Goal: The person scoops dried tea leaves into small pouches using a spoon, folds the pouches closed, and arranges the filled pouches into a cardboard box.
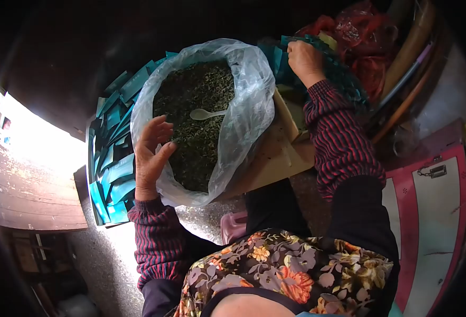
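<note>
A large clear plastic bag [254,79] stands wide with its rim folded outward, holding dark green dried leaves [196,90]. On the leaves lies a pale plastic spoon [206,114], its handle pointing right. My left hand [153,153] hovers at the bag's near left side, fingers curved and apart, with nothing in it. Beyond the bag at the upper right, my right hand [305,59] is closed, its fingertips pinching the edge of a teal packet [288,39] among other teal packets; the fingertips are partly hidden.
Many teal packets [119,169] are piled left of the bag. A cardboard box [270,158] sits under and right of it. Red plastic bags [365,31] lie at the upper right. A pink-and-white cabinet [428,211] stands right; a pink plastic stool [234,226] is below.
</note>
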A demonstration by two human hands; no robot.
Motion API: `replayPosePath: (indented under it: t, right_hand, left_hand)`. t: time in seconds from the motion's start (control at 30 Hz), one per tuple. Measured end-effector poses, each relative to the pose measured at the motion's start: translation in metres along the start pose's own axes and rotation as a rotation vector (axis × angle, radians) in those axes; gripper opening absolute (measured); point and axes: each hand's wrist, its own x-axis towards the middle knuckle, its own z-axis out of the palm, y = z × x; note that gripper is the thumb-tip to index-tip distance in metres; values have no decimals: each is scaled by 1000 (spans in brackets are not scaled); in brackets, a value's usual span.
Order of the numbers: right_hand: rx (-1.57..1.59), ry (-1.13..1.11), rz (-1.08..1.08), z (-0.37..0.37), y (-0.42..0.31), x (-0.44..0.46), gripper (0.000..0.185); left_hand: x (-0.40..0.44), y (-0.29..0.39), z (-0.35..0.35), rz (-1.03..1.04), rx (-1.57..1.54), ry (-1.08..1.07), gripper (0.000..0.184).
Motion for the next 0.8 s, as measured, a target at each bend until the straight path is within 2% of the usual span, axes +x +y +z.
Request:
replayPosePath:
  t: [0.1, 0.27, 0.8]
  right_hand:
    - [-37, 41, -23, 14, 1, -1, 12]
    - [-195, -17, -133, 32, 11, 1, 13]
    - [-108, 41, -125, 21, 4, -9, 10]
  left_hand:
    - [-1, 1, 1, -8, 28, 9, 59]
    - [-1, 2, 0, -34, 57, 9, 57]
    - [-2, 4, 3, -74, 104, -19, 53]
